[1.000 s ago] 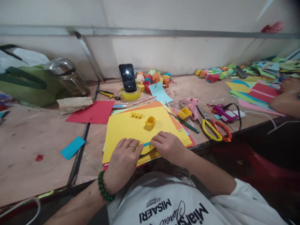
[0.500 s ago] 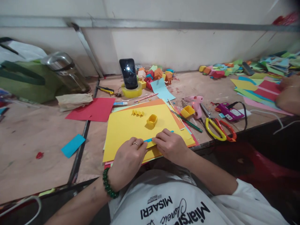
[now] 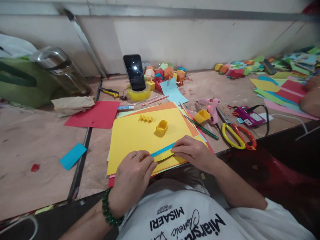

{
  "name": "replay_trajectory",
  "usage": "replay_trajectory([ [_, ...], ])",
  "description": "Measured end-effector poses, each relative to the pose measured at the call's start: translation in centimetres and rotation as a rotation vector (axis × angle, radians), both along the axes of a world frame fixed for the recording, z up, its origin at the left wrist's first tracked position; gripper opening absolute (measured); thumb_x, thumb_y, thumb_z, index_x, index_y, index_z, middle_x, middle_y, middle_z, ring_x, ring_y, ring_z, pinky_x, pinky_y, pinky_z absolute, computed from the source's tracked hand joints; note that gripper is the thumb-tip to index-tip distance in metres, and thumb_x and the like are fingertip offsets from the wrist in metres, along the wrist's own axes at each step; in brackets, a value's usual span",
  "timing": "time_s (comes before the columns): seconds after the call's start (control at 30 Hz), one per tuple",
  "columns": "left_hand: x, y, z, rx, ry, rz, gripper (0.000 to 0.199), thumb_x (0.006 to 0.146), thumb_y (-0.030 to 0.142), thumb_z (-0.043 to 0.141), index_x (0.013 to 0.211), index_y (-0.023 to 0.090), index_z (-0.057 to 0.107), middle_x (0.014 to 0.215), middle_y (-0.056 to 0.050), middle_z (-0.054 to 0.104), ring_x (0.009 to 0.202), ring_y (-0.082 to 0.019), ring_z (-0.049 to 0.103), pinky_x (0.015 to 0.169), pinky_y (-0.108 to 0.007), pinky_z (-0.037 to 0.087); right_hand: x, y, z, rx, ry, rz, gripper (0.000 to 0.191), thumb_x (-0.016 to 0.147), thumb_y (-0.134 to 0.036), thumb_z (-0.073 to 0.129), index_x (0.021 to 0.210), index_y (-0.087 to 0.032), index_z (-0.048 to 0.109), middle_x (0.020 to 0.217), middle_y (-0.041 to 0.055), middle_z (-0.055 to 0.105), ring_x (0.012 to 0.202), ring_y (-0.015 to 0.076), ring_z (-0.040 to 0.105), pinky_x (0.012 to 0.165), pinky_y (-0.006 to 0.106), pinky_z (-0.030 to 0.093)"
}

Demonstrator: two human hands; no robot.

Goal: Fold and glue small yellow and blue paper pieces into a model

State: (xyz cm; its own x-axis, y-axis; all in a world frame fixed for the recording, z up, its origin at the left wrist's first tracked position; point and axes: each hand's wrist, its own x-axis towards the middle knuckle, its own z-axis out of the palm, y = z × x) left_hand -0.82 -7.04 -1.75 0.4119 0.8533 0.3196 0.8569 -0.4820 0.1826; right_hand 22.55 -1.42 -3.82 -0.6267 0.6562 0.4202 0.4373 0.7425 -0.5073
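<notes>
Near the front edge of a stack of coloured paper, my left hand [image 3: 135, 170] and my right hand [image 3: 193, 151] pinch the two ends of a yellow paper strip [image 3: 163, 155]. A blue paper strip [image 3: 163, 149] lies along its far side, and my fingers hide the ends of both. Beneath them is the top yellow sheet [image 3: 130, 140]. On that sheet stand a small folded yellow paper box [image 3: 162, 126] and a zigzag-cut yellow paper piece [image 3: 146, 118].
Right of the stack are a green pencil [image 3: 202, 128], a yellow paper box [image 3: 202, 116], a pink glue gun [image 3: 211, 108] and scissors [image 3: 233, 135]. A phone [image 3: 135, 72] leans on a tape roll [image 3: 137, 93] behind. Another person's hand [image 3: 311, 100] rests at far right.
My hands have moved further apart along the strip, and more of the blue and yellow paper shows between them. The camera view has shifted slightly.
</notes>
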Motion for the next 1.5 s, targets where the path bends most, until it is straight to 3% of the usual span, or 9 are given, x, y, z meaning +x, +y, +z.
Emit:
replay_trajectory([
  [0.23, 0.6, 0.2, -0.4, 0.000, -0.074, 0.016, 0.027, 0.091, 0.019, 0.047, 0.070, 0.018, 0.064, 0.073, -0.005, 0.061, 0.068, -0.020, 0.053, 0.063, -0.034, 0.045, 0.3, 0.8, 0.1, -0.132, -0.004, 0.027, 0.018, 0.093, -0.024, 0.053, 0.093, -0.020, 0.071, 0.091, 0.0063, 0.065, 0.086, 0.0159, 0.061, 0.073, 0.030, 0.053],
  [0.57, -0.2, 0.5, -0.8, -0.173, -0.237, 0.059, 0.023, 0.090, 0.021, 0.049, 0.073, 0.019, 0.065, 0.069, -0.003, 0.065, 0.065, -0.018, 0.059, 0.061, -0.031, 0.045, 0.2, 1.0, 0.8, -0.306, 0.049, -0.019, 0.015, 0.091, -0.025, 0.056, 0.081, -0.017, 0.063, 0.082, 0.0056, 0.063, 0.079, 0.0158, 0.059, 0.071, 0.029, 0.050],
  [0.73, -0.1, 0.8, -0.5, -0.208, -0.258, 0.083, 0.017, 0.088, 0.020, 0.049, 0.078, 0.020, 0.062, 0.073, -0.002, 0.068, 0.066, -0.018, 0.061, 0.062, -0.031, 0.045, 0.0, 0.6, 1.0, -0.295, 0.040, -0.116, 0.017, 0.090, -0.024, 0.056, 0.075, -0.017, 0.061, 0.077, 0.0051, 0.060, 0.075, 0.0160, 0.056, 0.066, 0.029, 0.046],
  [0.97, 0.1, 0.9, -0.4, -0.226, -0.245, 0.108, 0.010, 0.087, 0.019, 0.050, 0.080, 0.021, 0.057, 0.064, 0.001, 0.062, 0.058, -0.017, 0.057, 0.057, -0.029, 0.041, 0.3, 0.7, 0.9, -0.282, 0.009, -0.170, 0.016, 0.088, -0.024, 0.058, 0.073, -0.018, 0.058, 0.076, 0.0033, 0.058, 0.074, 0.0160, 0.054, 0.066, 0.028, 0.043],
  [1.2, 0.2, 1.1, 0.0, -0.234, -0.146, 0.071, 0.017, 0.088, 0.018, 0.046, 0.075, 0.020, 0.057, 0.066, -0.001, 0.064, 0.061, -0.019, 0.058, 0.057, -0.031, 0.041, 0.3, 1.0, 1.2, -0.282, -0.012, -0.177, 0.019, 0.088, -0.023, 0.057, 0.070, -0.018, 0.055, 0.074, 0.0027, 0.056, 0.073, 0.0161, 0.052, 0.064, 0.028, 0.041],
  [1.5, 0.3, 1.1, -0.5, -0.225, -0.152, 0.082, 0.022, 0.086, 0.015, 0.045, 0.101, 0.020, 0.061, 0.083, -0.004, 0.070, 0.071, -0.022, 0.063, 0.064, -0.035, 0.044, 0.8, 1.3, 0.9, -0.261, -0.048, -0.196, 0.011, 0.088, -0.017, 0.054, 0.077, -0.018, 0.053, 0.081, 0.0049, 0.055, 0.076, 0.0172, 0.054, 0.066, 0.030, 0.044],
])
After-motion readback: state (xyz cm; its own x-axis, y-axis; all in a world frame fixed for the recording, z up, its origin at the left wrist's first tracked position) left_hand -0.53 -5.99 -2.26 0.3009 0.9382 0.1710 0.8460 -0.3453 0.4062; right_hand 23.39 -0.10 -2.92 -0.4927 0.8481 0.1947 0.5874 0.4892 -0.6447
